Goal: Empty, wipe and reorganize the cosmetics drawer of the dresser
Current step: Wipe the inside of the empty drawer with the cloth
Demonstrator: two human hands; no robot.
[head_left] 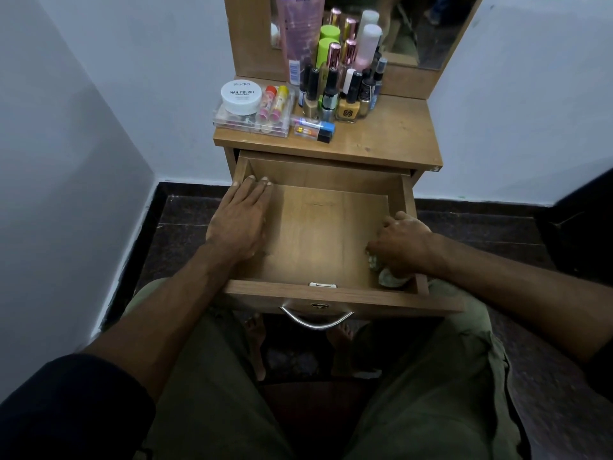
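My right hand (pixel 399 242) fingers are curled on the cloth (pixel 389 277) in the drawer (pixel 318 234) corner; left hand (pixel 240 217) fingers lie flat, together.

The open drawer (pixel 318 234) juts out below the counter (pixel 391 137). On the counter, a lidded jar (pixel 241 96) sits left, bottles (pixel 345 91) right, mirror (pixel 428 28) behind. A cloth (pixel 391 278) lies in the drawer's near right corner.

Setting: a home bedroom corner, judged from a small wooden dresser (pixel 391 141) with a mirror (pixel 428 31) set against plain white walls (pixel 83 104), its top crowded with nail-polish bottles (pixel 338 91) and lip balms (pixel 273 102), above a dark stone floor (pixel 185 224).
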